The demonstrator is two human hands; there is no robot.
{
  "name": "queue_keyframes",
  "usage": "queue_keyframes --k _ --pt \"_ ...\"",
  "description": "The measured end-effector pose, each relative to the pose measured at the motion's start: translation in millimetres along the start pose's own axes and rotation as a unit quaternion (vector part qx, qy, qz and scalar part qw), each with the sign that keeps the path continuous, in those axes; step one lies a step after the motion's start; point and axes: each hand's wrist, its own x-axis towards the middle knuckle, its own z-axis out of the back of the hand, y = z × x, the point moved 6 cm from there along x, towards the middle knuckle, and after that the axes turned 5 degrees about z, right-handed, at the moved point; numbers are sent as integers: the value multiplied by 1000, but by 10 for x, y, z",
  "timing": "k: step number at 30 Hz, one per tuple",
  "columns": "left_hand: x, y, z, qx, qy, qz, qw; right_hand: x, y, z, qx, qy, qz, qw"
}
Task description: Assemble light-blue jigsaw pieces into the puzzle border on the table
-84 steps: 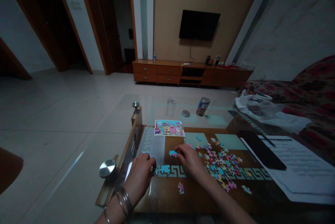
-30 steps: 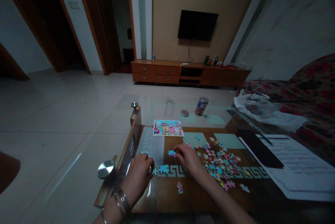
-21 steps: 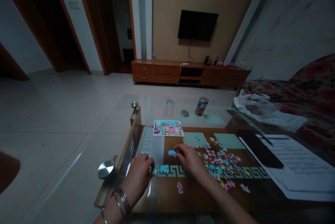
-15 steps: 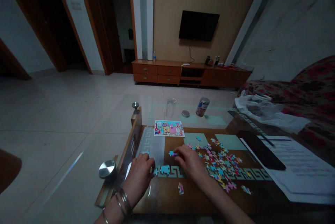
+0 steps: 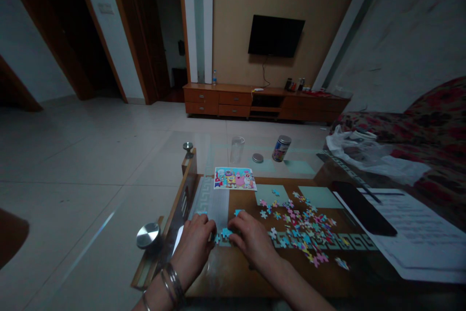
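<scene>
My left hand (image 5: 196, 242), with metal bangles on its wrist, rests at the left of the glass-topped table, fingers curled down onto the edge of a jigsaw piece. Beside its fingertips lies a small blue jigsaw piece (image 5: 217, 238). My right hand (image 5: 254, 239) has its thumb and fingers closed at joined blue jigsaw pieces (image 5: 226, 233), partly covering them. Just beyond its knuckles another blue piece (image 5: 238, 212) shows in part. Loose jigsaw pieces (image 5: 309, 226) are heaped to the right. A cartoon picture card (image 5: 235, 178) lies ahead of both hands.
Farther back on the table stand a clear cylinder (image 5: 237, 149), a metal lid (image 5: 257, 158) and a printed tin (image 5: 281, 149). To the right lie a black phone-like slab (image 5: 364, 208), papers (image 5: 422, 233) and a plastic bag (image 5: 378, 158). A round metal fitting (image 5: 148, 236) sticks up at left.
My right hand has moved left and nearer, from the farther blue piece to the joined blue pieces. It now covers the spot where a pink piece lay. My left hand has barely moved.
</scene>
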Motion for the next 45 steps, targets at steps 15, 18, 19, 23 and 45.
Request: queue_keyframes --k 15,18,19,23,45 --pt "-38 -113 -12 12 23 -4 1000 125 40 -14 -25 -13 -7 1000" --pt "-47 -150 -1 9 29 -1 1000 139 48 -24 -34 -16 -5 999" --pt "-50 -161 0 9 31 -1 999 142 51 -26 -36 -17 -6 999" --pt "-58 -195 -6 10 35 -4 999 158 72 -22 -44 -15 -15 999" --pt "-104 -208 -58 -25 25 -20 999 160 -612 508 -20 -123 -106 987"
